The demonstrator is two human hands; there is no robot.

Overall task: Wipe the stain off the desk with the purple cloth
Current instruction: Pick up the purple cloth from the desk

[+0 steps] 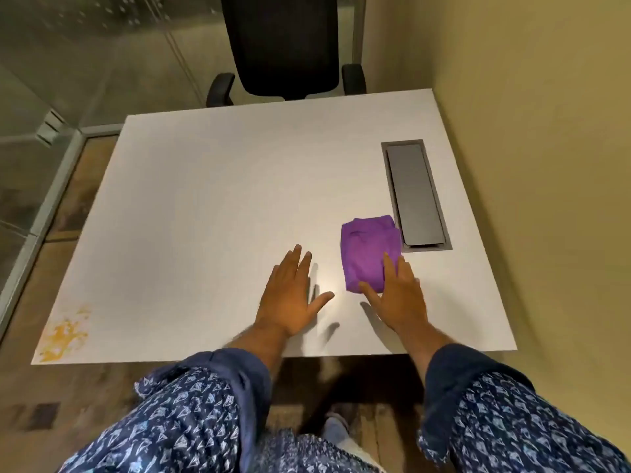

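Observation:
A folded purple cloth lies on the white desk, right of centre near the front. My right hand rests flat with its fingers spread, fingertips on the cloth's near right corner, not gripping it. My left hand hovers open just left of the cloth, palm down, holding nothing. A yellow-orange stain marks the desk's near left corner, far from both hands.
A grey cable hatch is set into the desk just beyond and right of the cloth. A black office chair stands at the far edge. A wall runs along the right; a glass partition stands on the left.

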